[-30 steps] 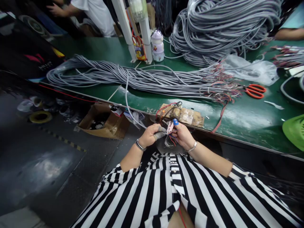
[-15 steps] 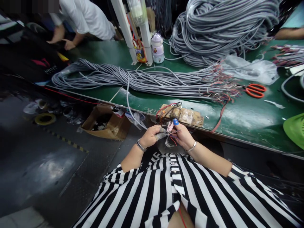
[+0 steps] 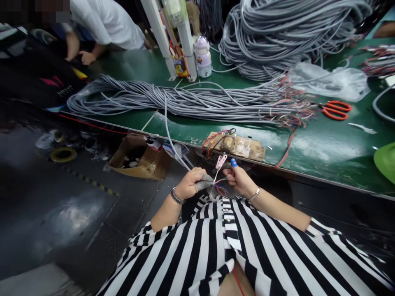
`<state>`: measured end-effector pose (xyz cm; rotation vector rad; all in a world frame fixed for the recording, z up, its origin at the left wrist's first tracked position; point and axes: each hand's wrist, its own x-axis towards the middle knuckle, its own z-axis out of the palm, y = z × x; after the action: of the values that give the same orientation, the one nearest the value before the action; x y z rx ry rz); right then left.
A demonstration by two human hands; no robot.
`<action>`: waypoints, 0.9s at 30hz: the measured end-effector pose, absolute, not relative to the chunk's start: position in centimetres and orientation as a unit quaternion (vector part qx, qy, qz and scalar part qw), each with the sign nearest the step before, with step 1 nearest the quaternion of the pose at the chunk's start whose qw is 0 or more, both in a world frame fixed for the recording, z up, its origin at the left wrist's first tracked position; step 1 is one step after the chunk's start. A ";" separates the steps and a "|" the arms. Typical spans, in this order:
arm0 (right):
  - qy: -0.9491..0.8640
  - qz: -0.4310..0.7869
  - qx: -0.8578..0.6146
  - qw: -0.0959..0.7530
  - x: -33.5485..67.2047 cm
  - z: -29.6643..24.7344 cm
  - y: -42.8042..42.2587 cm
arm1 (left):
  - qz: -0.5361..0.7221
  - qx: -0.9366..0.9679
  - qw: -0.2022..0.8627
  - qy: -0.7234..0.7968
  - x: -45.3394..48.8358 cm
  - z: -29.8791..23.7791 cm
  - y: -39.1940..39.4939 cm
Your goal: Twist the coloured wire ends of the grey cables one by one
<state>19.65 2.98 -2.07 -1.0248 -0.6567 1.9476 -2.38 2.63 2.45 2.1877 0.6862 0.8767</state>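
Note:
My left hand, its thumb and forefinger wrapped in greyish covers, is closed on the end of a grey cable that runs down from the bench. Thin coloured wires fan out of that end, red, blue and white among them. To the right, my right hand is closed in a pinch on some of these wires, a blue cover on its thumb. A pink clip stands between the hands at the bench edge, and a white wire reaches from it to the cable end.
A taped wooden block with leads lies at the edge of the green bench. Behind it stretches a bundle of grey cables, with orange-handled scissors at its right. A cardboard box is below. Another person works at the far left.
My right hand has moved right, away from the pink clip, which now shows free of the fingers. The coloured wires are spread wider. My left hand still holds the cable.

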 end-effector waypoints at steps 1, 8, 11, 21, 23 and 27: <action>-0.266 0.777 -0.408 0.398 19.8 -2.2 2.8 | 0.336 0.838 0.334 0.269 -2.7 2.3 2.3; -0.286 0.782 -0.407 0.375 20.4 -2.4 2.4 | 0.358 0.830 0.322 0.280 -3.0 1.8 1.3; -0.293 0.781 -0.407 0.373 20.5 -2.2 2.4 | 0.356 0.834 0.319 0.275 -2.7 2.0 1.5; -0.303 0.776 -0.420 0.359 21.4 -2.6 1.3 | 0.359 0.819 0.344 0.286 -2.7 2.2 1.4; -0.297 0.778 -0.421 0.358 21.5 -2.7 1.2 | 0.362 0.814 0.348 0.292 -2.7 2.2 1.4; -0.287 0.780 -0.421 0.363 21.4 -3.0 1.2 | 0.374 0.811 0.345 0.288 -2.6 2.3 1.4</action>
<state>21.42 1.19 -2.96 -1.0837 -0.7396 2.0077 -2.60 1.39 2.31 2.1057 0.7480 0.9701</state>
